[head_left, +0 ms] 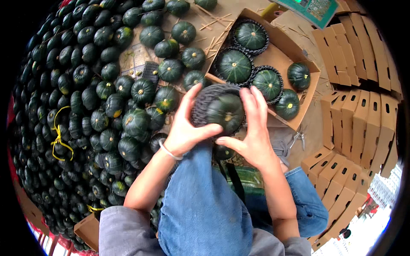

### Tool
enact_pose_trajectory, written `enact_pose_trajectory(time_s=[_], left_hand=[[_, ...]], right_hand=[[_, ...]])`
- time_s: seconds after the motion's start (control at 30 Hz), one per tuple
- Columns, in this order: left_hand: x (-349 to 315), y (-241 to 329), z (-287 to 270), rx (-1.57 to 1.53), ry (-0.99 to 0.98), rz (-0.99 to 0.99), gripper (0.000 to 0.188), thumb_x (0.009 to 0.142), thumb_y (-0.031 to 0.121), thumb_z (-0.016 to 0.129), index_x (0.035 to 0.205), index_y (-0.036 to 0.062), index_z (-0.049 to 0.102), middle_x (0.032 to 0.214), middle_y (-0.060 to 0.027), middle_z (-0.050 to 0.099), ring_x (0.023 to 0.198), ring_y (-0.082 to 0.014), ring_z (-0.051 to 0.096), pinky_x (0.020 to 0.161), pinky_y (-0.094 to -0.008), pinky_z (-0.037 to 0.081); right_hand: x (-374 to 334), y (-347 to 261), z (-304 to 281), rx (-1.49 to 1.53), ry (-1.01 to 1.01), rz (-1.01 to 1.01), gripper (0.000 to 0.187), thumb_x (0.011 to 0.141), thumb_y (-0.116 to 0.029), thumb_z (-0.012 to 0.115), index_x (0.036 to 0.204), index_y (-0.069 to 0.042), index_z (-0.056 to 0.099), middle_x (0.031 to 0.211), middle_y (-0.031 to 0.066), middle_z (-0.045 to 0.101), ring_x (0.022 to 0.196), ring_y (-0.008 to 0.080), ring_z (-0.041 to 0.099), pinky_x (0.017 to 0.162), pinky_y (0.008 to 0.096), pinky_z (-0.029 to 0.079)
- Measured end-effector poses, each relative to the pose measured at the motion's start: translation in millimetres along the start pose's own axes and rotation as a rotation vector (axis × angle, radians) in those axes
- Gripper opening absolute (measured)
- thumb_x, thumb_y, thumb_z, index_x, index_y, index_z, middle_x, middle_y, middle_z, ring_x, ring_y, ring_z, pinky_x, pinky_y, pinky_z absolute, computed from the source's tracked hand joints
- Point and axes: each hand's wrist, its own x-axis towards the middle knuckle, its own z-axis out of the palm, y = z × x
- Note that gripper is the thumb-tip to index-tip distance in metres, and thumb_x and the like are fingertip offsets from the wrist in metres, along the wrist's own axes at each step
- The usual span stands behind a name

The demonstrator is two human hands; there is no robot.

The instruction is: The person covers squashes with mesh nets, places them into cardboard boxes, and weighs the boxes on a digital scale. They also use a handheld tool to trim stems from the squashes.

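A dark green kabocha pumpkin point(226, 114) is between my two hands above my raised knee. Black foam netting point(200, 106) wraps its left side, and its stem end faces up. My left hand point(184, 130) curves round the netted side, thumb lying over the near edge. On the opposite side, my right hand point(256, 138) presses its fingers along the pumpkin, with the thumb low in front. Just beyond stands an open cardboard box point(281, 53). Inside it are three netted pumpkins point(234, 66) and two smaller ones without visible netting point(299, 77).
A large heap of pumpkins point(89, 89) fills the left side. Folded cardboard boxes point(356, 123) stand in rows at right. Near the box lie metal clippers point(297, 139). A green-framed device point(314, 13) juts in at the top. Straw is scattered on the floor.
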Motion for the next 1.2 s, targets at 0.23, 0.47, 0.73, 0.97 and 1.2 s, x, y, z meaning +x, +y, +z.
enact_pose_trajectory(time_s=[0.23, 0.47, 0.73, 0.97, 1.2], left_hand=[[7, -8, 0, 0.366, -0.109, 0.128, 0.111, 0.064, 0.023, 0.082, 0.147, 0.0025, 0.012, 0.143, -0.0250, 0.031, 0.134, -0.0289, 0.033, 0.109, -0.0370, 0.030], [99, 7, -136, 1.476, 0.412, 0.374, 0.037, 0.075, 0.015, 0.067, 0.108, 0.0012, 0.059, 0.099, -0.0211, 0.060, 0.098, -0.0360, 0.057, 0.088, -0.0415, 0.046], [140, -32, -240, 1.420, 0.249, -0.275, 0.043, 0.075, 0.026, 0.069, 0.106, -0.0014, 0.061, 0.101, -0.0236, 0.064, 0.097, -0.0380, 0.061, 0.083, -0.0430, 0.047], [51, 14, -120, 0.964, 0.246, 0.069, 0.029, 0.088, 0.014, 0.060, 0.111, -0.0027, 0.054, 0.101, -0.0189, 0.064, 0.090, -0.0268, 0.064, 0.078, -0.0332, 0.048], [24, 16, 5, 0.312, -0.196, 0.112, 0.055, 0.086, 0.006, 0.063, 0.134, -0.0013, 0.039, 0.123, -0.0078, 0.053, 0.113, -0.0152, 0.050, 0.099, -0.0302, 0.038]], right_hand=[[11, 2, 18, -0.186, 0.035, -0.105, 0.090, 0.052, -0.025, 0.083, 0.132, -0.020, 0.043, 0.141, 0.0223, 0.024, 0.128, 0.0462, 0.026, 0.106, 0.0537, 0.028], [102, 109, -87, -0.679, 0.372, 0.012, 0.072, 0.061, -0.024, 0.079, 0.127, -0.025, 0.048, 0.132, 0.0149, 0.040, 0.121, 0.0369, 0.041, 0.098, 0.0469, 0.040], [147, 164, -62, -0.749, -0.077, 0.321, 0.083, 0.062, -0.041, 0.077, 0.136, -0.033, 0.039, 0.142, 0.0151, 0.029, 0.125, 0.0450, 0.032, 0.094, 0.0627, 0.038], [96, 76, -28, -0.545, -0.007, 0.012, 0.075, 0.074, -0.039, 0.070, 0.137, -0.011, 0.039, 0.138, 0.0182, 0.034, 0.131, 0.0400, 0.031, 0.098, 0.0552, 0.037], [45, 14, 9, 0.077, 0.380, -0.204, 0.027, 0.075, -0.002, 0.069, 0.101, -0.001, 0.063, 0.094, 0.0115, 0.061, 0.089, 0.0282, 0.060, 0.078, 0.0371, 0.050]])
